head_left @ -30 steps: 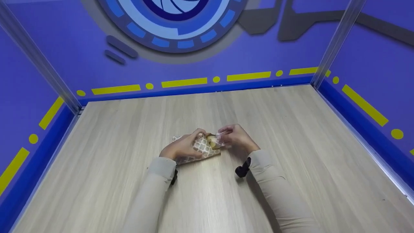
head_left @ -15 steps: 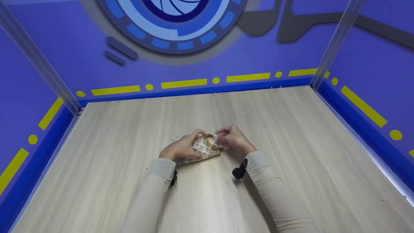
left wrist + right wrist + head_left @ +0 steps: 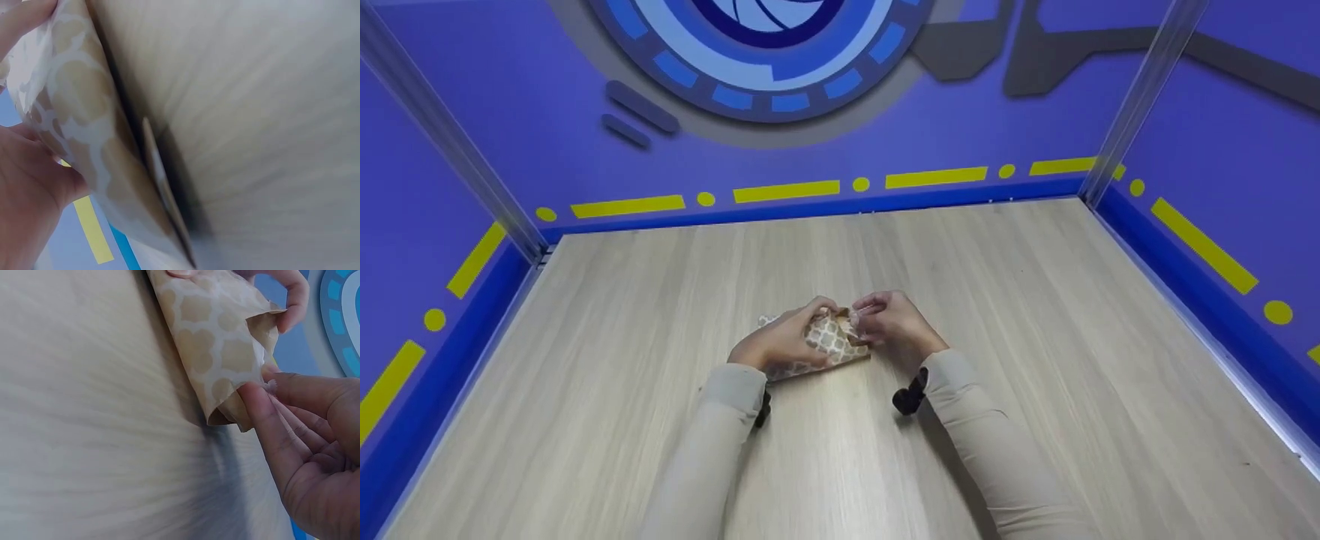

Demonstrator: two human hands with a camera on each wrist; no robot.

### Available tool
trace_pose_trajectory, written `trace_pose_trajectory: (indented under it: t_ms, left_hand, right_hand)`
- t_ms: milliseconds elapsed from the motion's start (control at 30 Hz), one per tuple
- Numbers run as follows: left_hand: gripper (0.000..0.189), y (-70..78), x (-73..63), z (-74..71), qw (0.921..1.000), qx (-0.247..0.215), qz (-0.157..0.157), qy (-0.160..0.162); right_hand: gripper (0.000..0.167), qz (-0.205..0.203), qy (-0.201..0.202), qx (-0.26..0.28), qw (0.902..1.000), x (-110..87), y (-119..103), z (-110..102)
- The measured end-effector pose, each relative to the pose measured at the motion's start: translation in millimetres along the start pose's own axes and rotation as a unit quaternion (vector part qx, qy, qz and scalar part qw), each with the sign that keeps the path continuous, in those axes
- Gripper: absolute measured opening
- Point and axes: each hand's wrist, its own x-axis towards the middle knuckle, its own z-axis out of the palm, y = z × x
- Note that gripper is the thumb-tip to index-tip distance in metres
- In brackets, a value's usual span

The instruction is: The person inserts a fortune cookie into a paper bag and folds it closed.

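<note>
Left hand [image 3: 785, 340]: grip curled round the patterned paper bag [image 3: 831, 342], thumb on the near side, fingers over the far side.
Right hand [image 3: 896, 322]: grip closed in a pinch at the bag's mouth, thumb and forefinger meeting on a scrap of clear plastic [image 3: 271, 386].
Paper bag: between the two hands, lying aslant, tan shapes on white, mouth towards the right hand; whether its lower edge touches the worktop, I cannot tell.
Bag's mouth: brown on the inside, edge crumpled and pointed; something pale shows within, too small to make out.
Sleeves: light beige, the left sleeve [image 3: 697, 457] and right sleeve [image 3: 1005, 457] both cuffed at the wrist.
Black fitting [image 3: 911, 394]: beneath the right cuff.
Worktop [image 3: 660, 300]: pale wood grain, under bag and forearms.
Back wall [image 3: 780, 165]: purple-blue, yellow dashes and dots along its foot, round emblem above.
</note>
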Motion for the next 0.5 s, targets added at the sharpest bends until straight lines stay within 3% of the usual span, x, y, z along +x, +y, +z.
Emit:
trace_pose_trajectory:
  t_ms: [167, 500]
  left_hand:
    - [0.076, 0.5, 0.5, -1.4, 1.0000, 0.006, 0.002, -0.004]
    - [0.074, 1.3, 1.2, -0.3, 0.9997, -0.012, 0.020, 0.001]
  right_hand:
    - [0.028, 0.012, 0.006, -0.010, 0.9999, 2.3, -0.7, 2.6]
    - [0.027, 0.033, 0.017, 0.053, 0.9979, 2.8, -2.4, 11.0]
